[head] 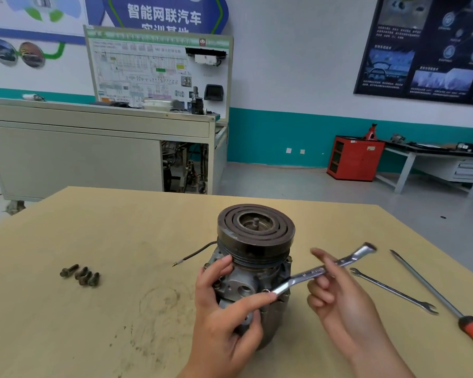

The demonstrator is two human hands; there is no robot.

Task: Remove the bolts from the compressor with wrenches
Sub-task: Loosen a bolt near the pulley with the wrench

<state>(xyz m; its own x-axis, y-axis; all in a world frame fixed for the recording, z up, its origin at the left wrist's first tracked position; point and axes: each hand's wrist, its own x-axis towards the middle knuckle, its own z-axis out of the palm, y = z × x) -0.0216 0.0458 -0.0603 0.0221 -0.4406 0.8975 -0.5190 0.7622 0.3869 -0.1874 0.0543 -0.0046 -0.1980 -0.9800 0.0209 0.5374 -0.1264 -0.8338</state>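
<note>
On the tan counter we steady the upright compressor with our left hand wrapped around its body, while our right hand pinches the shank of a combination wrench whose ring end sits at a bolt just beyond the left fingertips. To turn it well, we judge, the ring should seat squarely before we pull, the body held firm. Four removed bolts lie loose well left of that hand, a spare wrench and screwdriver right of the other; no containers are in view.
</note>
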